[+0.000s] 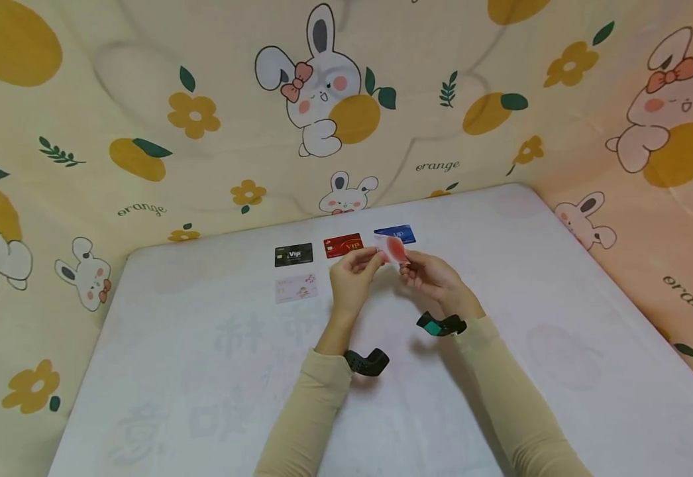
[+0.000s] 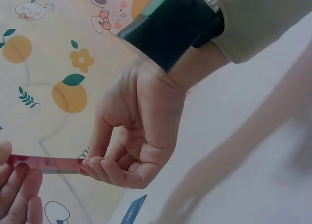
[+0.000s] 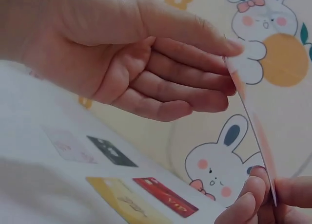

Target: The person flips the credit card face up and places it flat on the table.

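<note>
A thin card with a pink and red design (image 1: 395,249) is held up above the table between both hands. My left hand (image 1: 351,278) pinches one end between thumb and fingers. At the opposite end, my right hand (image 1: 436,277) grips the card with its fingertips. Seen from the left wrist, the card (image 2: 58,164) appears nearly edge-on, with the right hand (image 2: 139,131) beyond it. The right wrist view has the left thumb on the card's upper end, with the other left fingers loosely bent beneath.
On the white table (image 1: 203,371) lie a black Vip card (image 1: 293,255), a red VIP card (image 1: 340,246), a blue VIP card (image 1: 405,232) and a pale pink card (image 1: 296,289). A gold card (image 3: 124,199) is mostly hidden behind the left hand in the head view. Bunny-patterned cloth (image 1: 215,159) surrounds the table.
</note>
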Tool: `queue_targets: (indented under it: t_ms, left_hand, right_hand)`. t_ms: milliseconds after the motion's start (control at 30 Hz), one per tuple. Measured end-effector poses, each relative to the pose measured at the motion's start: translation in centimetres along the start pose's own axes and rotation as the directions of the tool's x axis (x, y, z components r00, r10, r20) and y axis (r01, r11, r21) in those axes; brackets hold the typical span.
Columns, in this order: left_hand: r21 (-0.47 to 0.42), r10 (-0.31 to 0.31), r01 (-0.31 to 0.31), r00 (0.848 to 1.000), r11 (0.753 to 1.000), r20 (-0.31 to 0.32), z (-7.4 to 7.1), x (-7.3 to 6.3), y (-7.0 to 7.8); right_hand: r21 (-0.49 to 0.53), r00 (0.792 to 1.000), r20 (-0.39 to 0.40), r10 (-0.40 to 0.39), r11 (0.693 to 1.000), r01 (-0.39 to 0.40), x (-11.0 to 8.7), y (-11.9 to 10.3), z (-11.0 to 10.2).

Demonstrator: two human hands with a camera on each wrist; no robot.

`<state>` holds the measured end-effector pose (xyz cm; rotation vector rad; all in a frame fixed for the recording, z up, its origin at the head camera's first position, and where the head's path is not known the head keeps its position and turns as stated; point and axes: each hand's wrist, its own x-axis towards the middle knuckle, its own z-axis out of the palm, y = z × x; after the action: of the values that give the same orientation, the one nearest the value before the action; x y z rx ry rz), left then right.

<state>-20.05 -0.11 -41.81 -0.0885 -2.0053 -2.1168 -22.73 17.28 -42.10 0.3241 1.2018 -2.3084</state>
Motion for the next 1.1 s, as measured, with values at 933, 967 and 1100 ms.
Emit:
queue_targets:
  t_ms: [933,967,1100]
  left_hand:
    - [0.173,-0.157,0.176,0.981,0.969,-0.117,2.2,0.5,-5.2]
    - [0.174,-0.154,0.174,0.98,0.969,-0.124,2.3,0.5,-5.3]
    - [0.195,-0.175,0.202,0.974,0.96,-0.145,2.9,0.5,-5.3]
  right_hand:
    - [-0.589,0.876,-0.3,-0.377,0.796,0.14,1.2,0.0,-2.3]
    - [-0.589,0.871,-0.307,-0.383,0.796,0.143,1.3,0.0,-2.4]
    - [-0.617,0.859,-0.332,-0.389,0.779,0.114,1.4,-0.1,-2.7]
